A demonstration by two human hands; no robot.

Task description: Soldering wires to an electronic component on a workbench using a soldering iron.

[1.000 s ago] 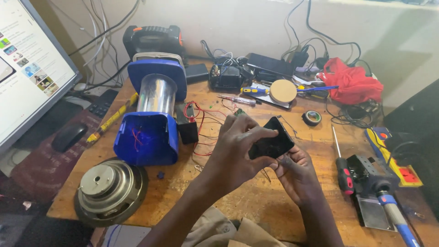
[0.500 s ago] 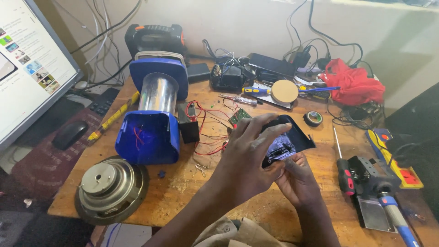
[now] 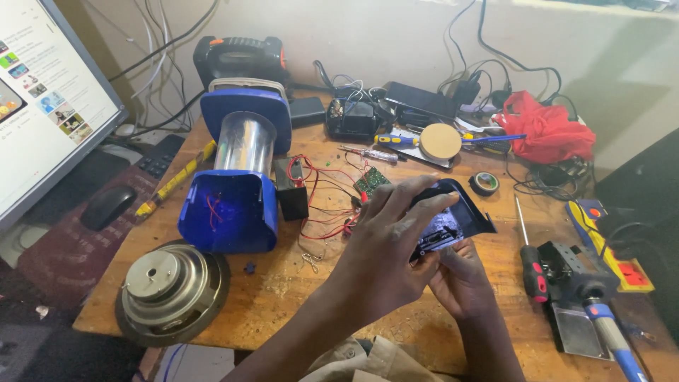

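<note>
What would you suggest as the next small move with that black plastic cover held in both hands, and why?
Probably tilt the black plastic cover so its open inside faces up. The left hand drapes over its near edge and hides part of it, while the right hand supports it from beneath, above the wooden table.

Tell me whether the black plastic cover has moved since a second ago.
Yes. The black plastic cover has turned in the hands, its hollow inside now facing up, and shifted right toward the tape roll.
</note>
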